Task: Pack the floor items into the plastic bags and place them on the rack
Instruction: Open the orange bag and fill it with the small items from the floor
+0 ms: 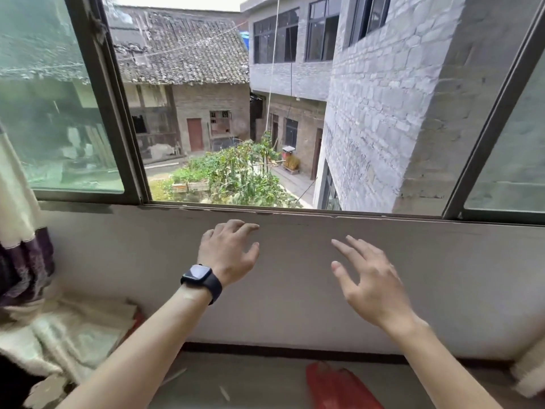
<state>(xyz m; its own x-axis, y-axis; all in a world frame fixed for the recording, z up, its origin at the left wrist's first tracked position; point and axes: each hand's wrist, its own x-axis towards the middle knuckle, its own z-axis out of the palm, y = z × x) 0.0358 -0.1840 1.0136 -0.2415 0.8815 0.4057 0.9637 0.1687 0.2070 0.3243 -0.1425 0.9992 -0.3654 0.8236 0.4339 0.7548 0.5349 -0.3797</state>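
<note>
White wall point(460, 278) fills the middle of the view beneath an open sliding window point(118, 119) with a dark frame; through the opening show an old tiled-roof house point(182, 57), a grey brick building point(380, 107) and a green garden plot point(236, 175) between them; both arms reach forward in front of the wall; the left hand point(228, 255) is raised just under the sill, its fingers loosely bent and apart, holding nothing, and whether the fingertips touch the wall cannot be told; a dark watch point(202, 279) sits on its wrist; the right hand point(372, 286) hangs a little lower and well apart from the left, fingers straight and spread, palm toward the wall, also holding nothing; down on the grey floor point(259, 382), near the foot of the wall and below the right forearm, lies a red item point(339, 389), glossy and crumpled like thin plastic, cut off by the lower edge, so its full shape cannot be told; a few pale scraps point(224, 393) lie on the floor to its left; at the far left a cream curtain point(14, 202) with a dark purple band hangs over a heap of cream cloth point(73, 335) against the wall.
</note>
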